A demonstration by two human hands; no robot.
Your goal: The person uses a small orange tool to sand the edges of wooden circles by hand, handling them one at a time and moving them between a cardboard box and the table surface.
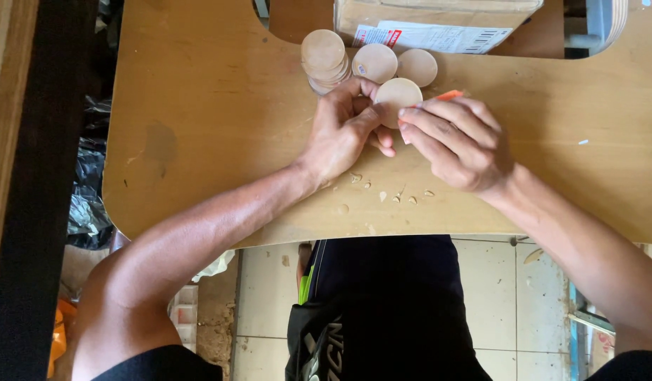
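My left hand (347,130) grips a round pale wooden disc (396,99) by its edge, just above the wooden board (213,106). My right hand (456,141) holds a small orange tool (449,94), its fingers pressed against the disc's right edge. Beyond the hands lie a stack of similar discs (324,58) and two single discs (374,63) (417,67). Small wood chips (396,196) are scattered on the board below my hands.
A cardboard box with a white label (432,25) sits at the board's far edge. Black plastic bags (86,190) lie left of the board. Tiled floor (269,282) and my dark clothing show below the board's near edge.
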